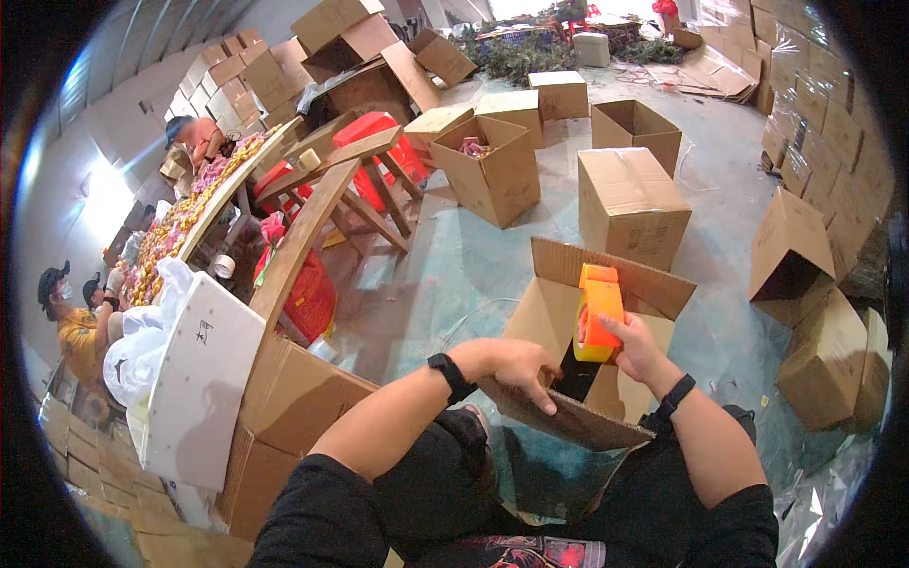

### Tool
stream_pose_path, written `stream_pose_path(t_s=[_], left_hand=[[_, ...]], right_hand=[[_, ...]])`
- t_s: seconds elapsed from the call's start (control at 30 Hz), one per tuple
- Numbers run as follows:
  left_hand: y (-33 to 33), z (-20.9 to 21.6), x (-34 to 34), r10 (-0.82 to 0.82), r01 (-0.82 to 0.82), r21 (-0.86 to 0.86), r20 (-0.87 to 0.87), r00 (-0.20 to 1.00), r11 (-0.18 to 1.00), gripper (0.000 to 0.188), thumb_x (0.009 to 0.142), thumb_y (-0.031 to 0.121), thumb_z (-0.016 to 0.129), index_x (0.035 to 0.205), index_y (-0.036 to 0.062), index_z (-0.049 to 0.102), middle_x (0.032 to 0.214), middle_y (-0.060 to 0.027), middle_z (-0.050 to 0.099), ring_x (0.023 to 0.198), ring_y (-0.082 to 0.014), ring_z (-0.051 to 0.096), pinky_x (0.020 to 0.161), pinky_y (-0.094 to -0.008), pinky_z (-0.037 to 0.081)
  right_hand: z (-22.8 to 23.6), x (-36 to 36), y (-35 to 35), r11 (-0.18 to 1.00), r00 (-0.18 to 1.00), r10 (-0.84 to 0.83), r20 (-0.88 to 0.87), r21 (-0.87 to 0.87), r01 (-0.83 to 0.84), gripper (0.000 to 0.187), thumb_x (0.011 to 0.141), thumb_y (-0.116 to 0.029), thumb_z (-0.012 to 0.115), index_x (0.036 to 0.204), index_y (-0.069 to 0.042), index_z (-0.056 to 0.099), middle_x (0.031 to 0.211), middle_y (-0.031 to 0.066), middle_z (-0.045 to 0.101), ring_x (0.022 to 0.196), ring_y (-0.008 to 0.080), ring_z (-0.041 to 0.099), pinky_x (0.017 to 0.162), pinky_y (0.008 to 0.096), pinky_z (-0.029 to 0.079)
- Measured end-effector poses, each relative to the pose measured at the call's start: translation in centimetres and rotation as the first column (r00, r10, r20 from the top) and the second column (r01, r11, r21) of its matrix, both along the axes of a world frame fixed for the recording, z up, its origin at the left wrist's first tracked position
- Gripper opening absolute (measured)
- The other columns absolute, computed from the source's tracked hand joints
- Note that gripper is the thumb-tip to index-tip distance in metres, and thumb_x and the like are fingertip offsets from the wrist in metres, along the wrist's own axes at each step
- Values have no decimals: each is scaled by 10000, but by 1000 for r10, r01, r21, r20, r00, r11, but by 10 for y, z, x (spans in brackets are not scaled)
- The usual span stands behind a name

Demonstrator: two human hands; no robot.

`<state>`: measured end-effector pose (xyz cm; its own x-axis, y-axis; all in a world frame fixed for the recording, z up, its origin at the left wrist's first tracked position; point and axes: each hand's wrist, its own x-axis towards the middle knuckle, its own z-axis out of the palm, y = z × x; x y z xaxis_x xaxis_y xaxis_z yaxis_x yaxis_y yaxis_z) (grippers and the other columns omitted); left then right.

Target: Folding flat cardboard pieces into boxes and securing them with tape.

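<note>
An open cardboard box (pixel 532 327) stands in front of me with its flaps up. My left hand (pixel 521 367) is closed over the near flap (pixel 568 417), thumb on the outer side and fingers hidden toward the inside. In my right hand (pixel 641 352) is an orange and yellow tape dispenser (pixel 600 312), held upright above the right side of the box. Part of the box's inside is dark, and its floor is hidden behind my left hand and the near flap.
A taped carton (pixel 634 204) stands just beyond, beside open cartons (pixel 488 175). At left are a wooden bench (pixel 308 237), a red bag (pixel 311 298) and a long table (pixel 204 213) heaped with small wrapped items, with people along it. Stacked cartons (pixel 814 123) line the right.
</note>
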<state>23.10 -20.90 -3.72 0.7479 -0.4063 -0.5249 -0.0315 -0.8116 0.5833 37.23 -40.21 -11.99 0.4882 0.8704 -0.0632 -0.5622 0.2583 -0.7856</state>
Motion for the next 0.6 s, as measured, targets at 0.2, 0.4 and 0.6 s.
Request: stream_pose_path(t_s=[0.2,0.4,0.6], left_hand=[[2,0,23,105,-118,-9,-397,912,993,645,794,506,712,1214,25,620,1077,-118,687,977,-247,637,862,-358,486],[5,-4,26,110,-131,-37,-352,929,991,698,797,484,719,1276,0,567,1179,-118,652,1056,-249,612,920,-363,466],[11,-22,34,161,-159,26,-143,977,987,809,698,555,779,1242,-10,582,1158,-112,668,1030,-249,632,898,-362,481]], right_hand=[[23,-3,-8,995,996,86,-39,58,-84,302,910,-156,624,1161,-11,540,1010,113,636,944,222,633,878,373,504],[44,-12,-23,982,954,183,237,-8,-187,480,855,-163,703,1259,-5,497,1093,92,635,1007,197,623,896,348,496],[77,5,-53,992,952,129,279,-28,-126,441,831,-177,708,1193,29,561,1048,85,660,909,156,646,832,295,510]])
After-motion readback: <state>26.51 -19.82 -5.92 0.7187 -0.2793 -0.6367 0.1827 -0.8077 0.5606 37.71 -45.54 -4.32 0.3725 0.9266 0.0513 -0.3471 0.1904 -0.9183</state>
